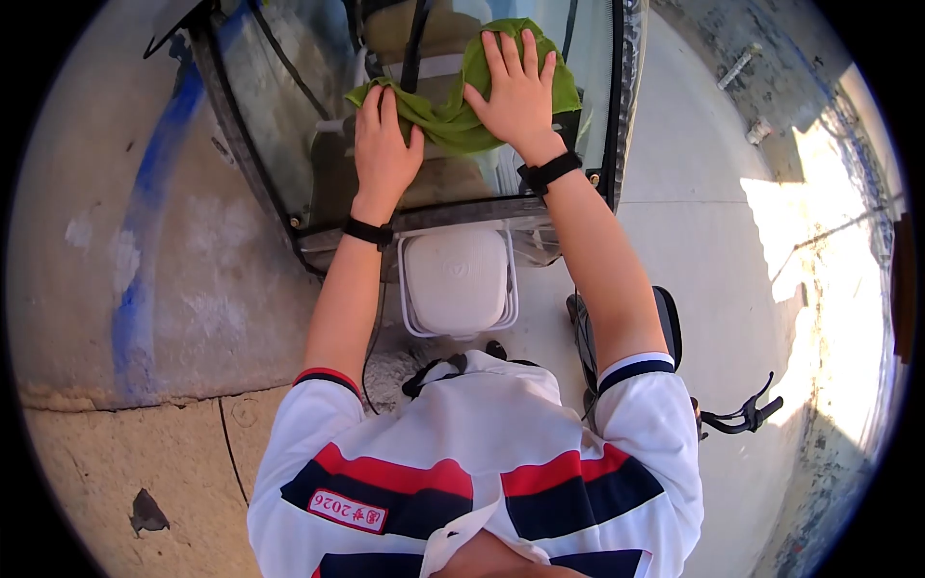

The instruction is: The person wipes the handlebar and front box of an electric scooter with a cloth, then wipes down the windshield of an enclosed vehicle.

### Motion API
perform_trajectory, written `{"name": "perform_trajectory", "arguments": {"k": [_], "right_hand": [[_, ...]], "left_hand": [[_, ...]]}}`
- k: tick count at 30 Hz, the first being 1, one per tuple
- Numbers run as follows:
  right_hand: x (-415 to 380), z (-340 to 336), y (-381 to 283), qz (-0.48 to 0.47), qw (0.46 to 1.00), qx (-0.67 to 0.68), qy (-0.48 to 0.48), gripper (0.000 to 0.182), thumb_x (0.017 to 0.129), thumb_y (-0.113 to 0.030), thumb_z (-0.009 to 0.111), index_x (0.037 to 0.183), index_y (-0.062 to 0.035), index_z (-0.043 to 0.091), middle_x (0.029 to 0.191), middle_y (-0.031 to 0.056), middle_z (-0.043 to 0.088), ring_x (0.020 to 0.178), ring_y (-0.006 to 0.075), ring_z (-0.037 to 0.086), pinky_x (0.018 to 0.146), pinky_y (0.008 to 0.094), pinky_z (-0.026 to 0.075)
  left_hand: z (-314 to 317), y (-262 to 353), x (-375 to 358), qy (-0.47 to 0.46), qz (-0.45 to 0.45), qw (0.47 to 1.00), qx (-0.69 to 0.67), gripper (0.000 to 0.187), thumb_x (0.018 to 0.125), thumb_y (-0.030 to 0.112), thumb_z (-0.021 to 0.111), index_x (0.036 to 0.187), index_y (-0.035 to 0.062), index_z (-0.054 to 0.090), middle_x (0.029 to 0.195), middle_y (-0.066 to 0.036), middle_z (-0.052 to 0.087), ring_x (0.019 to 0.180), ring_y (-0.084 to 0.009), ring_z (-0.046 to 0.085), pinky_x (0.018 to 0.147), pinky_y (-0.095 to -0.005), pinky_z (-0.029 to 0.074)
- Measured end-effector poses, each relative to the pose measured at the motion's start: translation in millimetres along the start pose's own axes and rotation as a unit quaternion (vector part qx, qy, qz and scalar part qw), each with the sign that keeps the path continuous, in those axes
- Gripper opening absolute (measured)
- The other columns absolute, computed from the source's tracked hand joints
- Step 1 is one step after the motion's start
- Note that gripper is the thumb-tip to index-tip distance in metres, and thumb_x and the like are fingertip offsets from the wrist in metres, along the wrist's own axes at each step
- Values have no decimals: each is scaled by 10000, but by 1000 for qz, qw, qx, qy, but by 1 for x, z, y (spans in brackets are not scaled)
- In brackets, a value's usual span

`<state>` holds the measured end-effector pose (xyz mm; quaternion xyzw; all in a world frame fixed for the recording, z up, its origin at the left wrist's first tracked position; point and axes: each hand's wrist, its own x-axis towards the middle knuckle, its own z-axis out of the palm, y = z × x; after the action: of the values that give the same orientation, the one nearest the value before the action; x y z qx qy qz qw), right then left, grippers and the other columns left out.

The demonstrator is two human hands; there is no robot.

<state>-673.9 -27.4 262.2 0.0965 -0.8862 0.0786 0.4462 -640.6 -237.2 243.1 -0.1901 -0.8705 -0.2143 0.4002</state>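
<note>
A green cloth (472, 111) lies bunched and creased against a large glass pane (332, 188) in a dark frame. My right hand (517, 96) rests flat on the wider part of the cloth, fingers spread. At the cloth's narrow left end, the stretched fingers of my left hand (383, 144) lie over its edge, with the thumb apart. Both palms face the glass. A black band circles each wrist.
Below the pane's lower edge is a white rounded box-like object (456, 279) with a white wire rim. To my right, a handlebar with a brake lever (747, 416) juts out near a black rounded part (668, 328). Blue paint (145, 250) streaks the concrete at left.
</note>
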Motion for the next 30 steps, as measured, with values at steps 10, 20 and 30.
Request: {"name": "perform_trajectory", "arguments": {"k": [10, 20, 30], "right_hand": [[63, -8, 20, 129, 989, -26, 67, 852, 875, -503, 605, 1525, -37, 312, 1539, 191, 359, 1468, 439, 201, 1172, 650, 104], [66, -6, -15, -5, 999, 10, 39, 852, 860, -543, 624, 1517, -71, 354, 1509, 173, 401, 1448, 421, 252, 1165, 651, 147], [54, -20, 2, -1, 1000, 21, 15, 834, 842, -543, 645, 1521, -142, 375, 1508, 151, 412, 1449, 390, 270, 1162, 656, 157]], "left_hand": [[-2, 0, 3, 11, -16, 1000, -19, 557, 859, 195, 695, 1334, -22, 499, 1408, -194, 468, 1155, -418, 575, 913, -465, 521], [-3, 5, 2, 15, -30, 999, -37, 547, 850, 176, 695, 1330, -6, 507, 1388, -186, 476, 1123, -418, 591, 886, -464, 532], [-3, 5, 2, 11, -25, 999, -35, 539, 855, 175, 689, 1334, 5, 510, 1395, -182, 477, 1125, -416, 591, 884, -467, 529]]}}
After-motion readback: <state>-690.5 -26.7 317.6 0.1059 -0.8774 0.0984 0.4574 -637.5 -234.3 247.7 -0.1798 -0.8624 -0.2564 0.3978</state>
